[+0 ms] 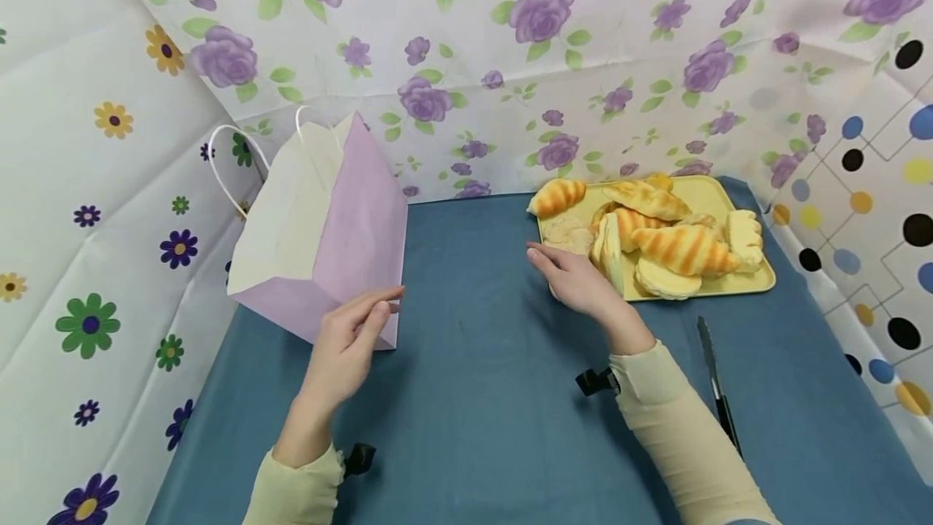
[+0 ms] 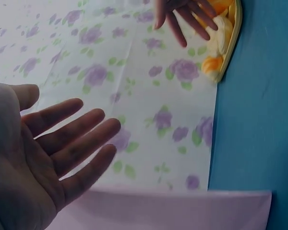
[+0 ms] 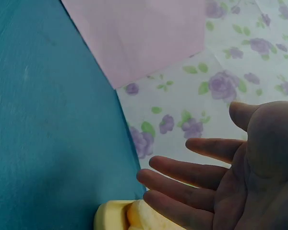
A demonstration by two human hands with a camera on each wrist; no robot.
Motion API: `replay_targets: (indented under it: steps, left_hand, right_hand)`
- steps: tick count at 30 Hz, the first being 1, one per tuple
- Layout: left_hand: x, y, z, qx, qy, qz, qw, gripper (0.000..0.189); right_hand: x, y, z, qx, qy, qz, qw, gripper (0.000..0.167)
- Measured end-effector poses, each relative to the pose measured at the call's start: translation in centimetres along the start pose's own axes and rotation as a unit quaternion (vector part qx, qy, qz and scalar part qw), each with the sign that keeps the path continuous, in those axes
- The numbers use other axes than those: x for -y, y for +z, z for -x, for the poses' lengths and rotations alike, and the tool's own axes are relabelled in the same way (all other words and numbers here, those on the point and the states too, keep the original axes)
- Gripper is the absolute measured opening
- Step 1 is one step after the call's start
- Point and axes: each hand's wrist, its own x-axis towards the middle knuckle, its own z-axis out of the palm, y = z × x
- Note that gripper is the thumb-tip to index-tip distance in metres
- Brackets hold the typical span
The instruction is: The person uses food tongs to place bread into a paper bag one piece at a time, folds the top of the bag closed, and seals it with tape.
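Note:
My left hand (image 1: pixel 348 340) hovers in front of a lilac paper bag (image 1: pixel 364 217), its fingers extended and holding nothing. The bag stands upright on the left with its mouth open and white handles up. In the left wrist view the palm of the left hand (image 2: pixel 53 153) faces the camera with the fingers spread. My right hand (image 1: pixel 579 278) is at the left edge of a yellow tray (image 1: pixel 729 288), fingers straight and nothing in them. Bread pieces are heaped on the tray, among them a striped roll (image 1: pixel 685 249) and a small striped bun (image 1: pixel 557 198). In the right wrist view the right hand (image 3: pixel 206 177) shows spread fingers.
Tongs or a knife with a black handle (image 1: pixel 717 387) lie right of the right forearm; the exact kind is hard to tell. A blue cloth (image 1: pixel 474 395) covers the table. Flowered sheets (image 1: pixel 481 63) hang at the back, and a dotted sheet (image 1: pixel 889 225) on the right.

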Motion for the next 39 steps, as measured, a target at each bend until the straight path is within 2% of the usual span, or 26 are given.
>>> replay_targets:
  steps: [3, 6, 9, 12, 15, 19, 21, 23, 24, 27, 30, 32, 37, 39]
  left_hand:
    - [-0.1, -1.2, 1.2, -0.043, 0.021, 0.002, 0.9988, 0.032]
    - [-0.1, -2.3, 2.0, -0.093, 0.055, 0.012, 0.9941, 0.031]
    - [-0.4, -3.3, 2.6, -0.158, 0.085, 0.017, 0.9836, 0.029]
    - [-1.3, -4.0, 2.6, -0.222, 0.110, 0.030, 0.9683, 0.028]
    - [-2.8, -4.3, 2.1, -0.297, 0.142, 0.047, 0.9432, 0.029]
    - [-4.2, -4.5, 1.2, -0.410, 0.177, 0.053, 0.8931, 0.036]
    - [-4.5, -4.7, 0.9, -0.453, 0.175, 0.050, 0.8725, 0.037]
    - [-4.7, -5.0, 0.8, -0.483, 0.159, 0.048, 0.8596, 0.035]
    - [-4.7, -5.1, 0.8, -0.493, 0.150, 0.047, 0.8559, 0.034]
    - [-4.5, -5.6, 0.7, -0.511, 0.123, 0.038, 0.8496, 0.032]
    - [-4.2, -6.0, 0.5, -0.517, 0.102, 0.010, 0.8501, 0.033]
    - [-4.0, -6.2, 0.5, -0.506, 0.084, -0.016, 0.8584, 0.036]
    - [-3.7, -6.8, 0.8, -0.443, 0.037, -0.051, 0.8941, 0.043]
    - [-3.5, -7.0, 0.9, -0.418, 0.020, -0.059, 0.9061, 0.045]
  right_hand:
    - [-0.4, 0.3, 0.2, 0.010, 0.008, -0.012, 0.9998, 0.076]
    - [-0.7, 0.5, 0.5, 0.018, 0.012, -0.021, 0.9995, 0.075]
    - [-0.7, 0.5, 0.8, 0.025, 0.013, -0.033, 0.9991, 0.074]
    - [-0.4, 0.6, 1.0, 0.035, 0.011, -0.051, 0.9980, 0.072]
    - [0.1, 0.8, 1.2, 0.046, 0.009, -0.059, 0.9972, 0.070]
    - [0.4, 1.1, 1.4, 0.053, 0.008, -0.054, 0.9971, 0.070]
    - [0.4, 1.1, 1.5, 0.054, 0.007, -0.053, 0.9971, 0.070]
    - [0.2, 1.1, 1.6, 0.056, 0.006, -0.055, 0.9969, 0.070]
    - [0.2, 1.0, 1.7, 0.057, 0.006, -0.058, 0.9967, 0.069]
    - [0.1, 0.9, 1.9, 0.061, 0.006, -0.065, 0.9960, 0.068]
    - [0.0, 0.7, 2.1, 0.064, 0.005, -0.066, 0.9957, 0.067]
    - [0.0, 0.6, 2.2, 0.062, 0.006, -0.060, 0.9962, 0.068]
    - [-0.1, 0.4, 2.5, 0.057, 0.000, -0.031, 0.9979, 0.069]
    - [-0.2, 0.3, 2.6, 0.058, -0.007, -0.024, 0.9980, 0.069]
